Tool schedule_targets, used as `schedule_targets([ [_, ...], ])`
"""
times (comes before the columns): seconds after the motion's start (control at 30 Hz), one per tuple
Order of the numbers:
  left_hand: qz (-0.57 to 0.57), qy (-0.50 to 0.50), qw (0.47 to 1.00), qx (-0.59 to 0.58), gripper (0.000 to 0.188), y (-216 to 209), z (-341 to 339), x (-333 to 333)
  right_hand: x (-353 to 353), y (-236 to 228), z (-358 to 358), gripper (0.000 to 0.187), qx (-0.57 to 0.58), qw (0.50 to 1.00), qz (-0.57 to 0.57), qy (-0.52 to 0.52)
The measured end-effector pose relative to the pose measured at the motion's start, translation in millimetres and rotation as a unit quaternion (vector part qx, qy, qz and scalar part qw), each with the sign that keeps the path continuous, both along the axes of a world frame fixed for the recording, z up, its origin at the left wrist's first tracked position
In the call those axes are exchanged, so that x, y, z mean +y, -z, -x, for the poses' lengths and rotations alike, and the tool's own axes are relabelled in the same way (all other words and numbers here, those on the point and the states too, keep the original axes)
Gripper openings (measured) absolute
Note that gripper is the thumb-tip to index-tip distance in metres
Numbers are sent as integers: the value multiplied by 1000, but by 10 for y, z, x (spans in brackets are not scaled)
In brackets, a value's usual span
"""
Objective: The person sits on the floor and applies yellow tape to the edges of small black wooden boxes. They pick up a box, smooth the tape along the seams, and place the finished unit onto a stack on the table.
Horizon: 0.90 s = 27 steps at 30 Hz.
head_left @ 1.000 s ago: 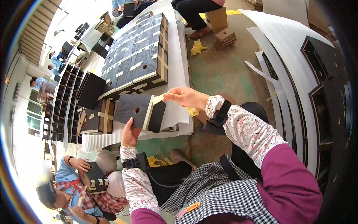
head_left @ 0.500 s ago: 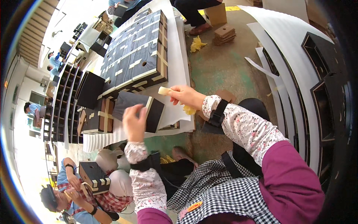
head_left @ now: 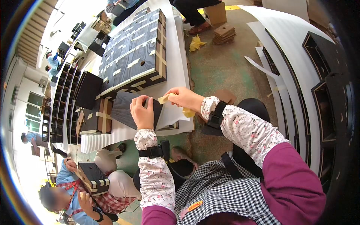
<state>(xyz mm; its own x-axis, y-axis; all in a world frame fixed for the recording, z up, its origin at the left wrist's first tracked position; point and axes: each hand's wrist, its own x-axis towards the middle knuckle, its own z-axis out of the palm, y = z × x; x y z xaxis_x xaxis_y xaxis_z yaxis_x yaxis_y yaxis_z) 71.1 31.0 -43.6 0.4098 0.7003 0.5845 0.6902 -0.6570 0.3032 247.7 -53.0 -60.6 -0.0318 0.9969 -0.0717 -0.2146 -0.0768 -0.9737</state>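
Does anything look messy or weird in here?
Yes, a little. A crumpled yellow wad lies on the floor near a stack of brown boards, like dropped litter. On the right, a loose white strip sticks out past the layered sheets. I see no spill.

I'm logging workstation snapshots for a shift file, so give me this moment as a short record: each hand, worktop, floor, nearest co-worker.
Left hand: over a dark box; exact contact hidden
Right hand: pinching a pale yellow tape strip
Worktop: taped dark wood-grain boxes on a white sheet
Floor: crumpled yellow scraps beside stacked brown boards
Nearest co-worker: lower left, seated, with another dark box on the lap
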Motion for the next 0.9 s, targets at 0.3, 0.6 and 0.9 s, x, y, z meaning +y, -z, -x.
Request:
schedule_targets([
  [0.3,-1,-12,1000,22,15,-10,-38,14,55,65,7,24,48,997,53,31],
  [0.6,-3,27,1000,4,17,-1,3,41,96,95,43,26,58,996,47,40],
  [0.9,-17,35,998,39,18,32,32,78,124,104,53,27,57,997,41,38],
])
